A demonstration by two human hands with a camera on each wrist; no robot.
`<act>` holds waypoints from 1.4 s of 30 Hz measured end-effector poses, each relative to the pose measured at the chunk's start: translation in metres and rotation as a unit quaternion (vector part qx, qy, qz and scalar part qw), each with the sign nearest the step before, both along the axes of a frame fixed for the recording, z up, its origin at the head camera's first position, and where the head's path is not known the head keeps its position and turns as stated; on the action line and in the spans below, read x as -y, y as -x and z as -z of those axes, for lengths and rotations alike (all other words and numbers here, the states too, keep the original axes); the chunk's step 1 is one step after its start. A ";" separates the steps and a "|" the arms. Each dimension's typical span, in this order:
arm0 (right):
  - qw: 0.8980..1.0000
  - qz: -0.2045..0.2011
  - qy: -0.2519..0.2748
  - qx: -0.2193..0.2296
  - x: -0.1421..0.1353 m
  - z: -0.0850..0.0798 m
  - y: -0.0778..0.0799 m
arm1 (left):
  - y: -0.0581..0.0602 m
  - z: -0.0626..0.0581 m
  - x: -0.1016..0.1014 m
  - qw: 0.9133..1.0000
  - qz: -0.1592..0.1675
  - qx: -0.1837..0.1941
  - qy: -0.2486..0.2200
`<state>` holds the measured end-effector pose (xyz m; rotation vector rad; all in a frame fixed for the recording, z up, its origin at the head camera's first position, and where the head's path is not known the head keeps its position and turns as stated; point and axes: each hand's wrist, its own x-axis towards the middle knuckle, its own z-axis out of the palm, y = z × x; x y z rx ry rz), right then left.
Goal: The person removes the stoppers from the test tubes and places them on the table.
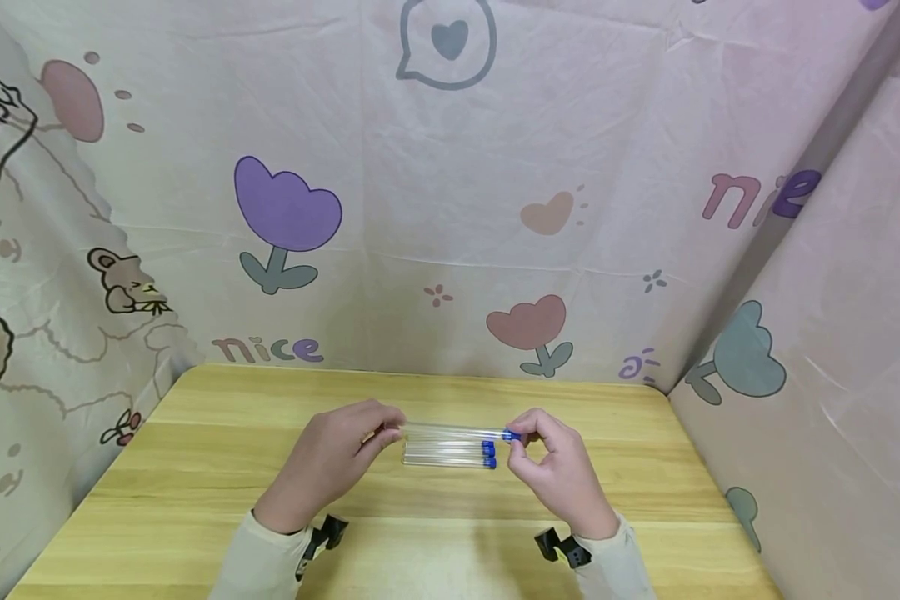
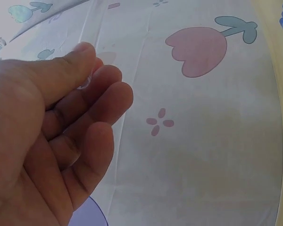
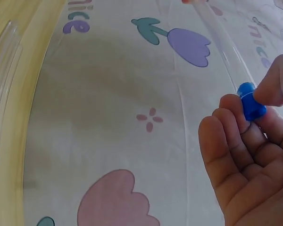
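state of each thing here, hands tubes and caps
left hand, pinching the held tube's clear end
right hand, pinching its blue cap
held tube, raised, capped
blue cap, on
other tubes, lying side by side on the table, capped

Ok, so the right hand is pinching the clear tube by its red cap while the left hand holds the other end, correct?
Not quite: the cap is blue, not red, as the right wrist view shows. The right hand does pinch the clear tube there, with the left hand at the other end.
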<state>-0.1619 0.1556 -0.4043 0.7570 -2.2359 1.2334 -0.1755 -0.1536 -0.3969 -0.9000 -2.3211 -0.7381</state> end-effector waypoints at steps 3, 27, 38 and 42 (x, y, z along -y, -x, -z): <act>1.000 0.015 -0.011 0.006 -0.002 0.000 0.000 | -0.001 -0.001 0.000 0.999 -0.016 0.028 0.001; 0.999 0.036 -0.018 0.024 -0.005 0.004 0.006 | 0.001 -0.001 0.002 1.000 -0.005 0.004 -0.005; 0.998 0.001 0.015 0.059 -0.005 0.003 0.003 | -0.001 -0.003 0.004 1.000 -0.016 0.003 -0.009; 0.999 -0.003 0.004 0.050 -0.005 0.002 0.003 | -0.001 -0.003 0.003 1.000 -0.016 0.005 -0.006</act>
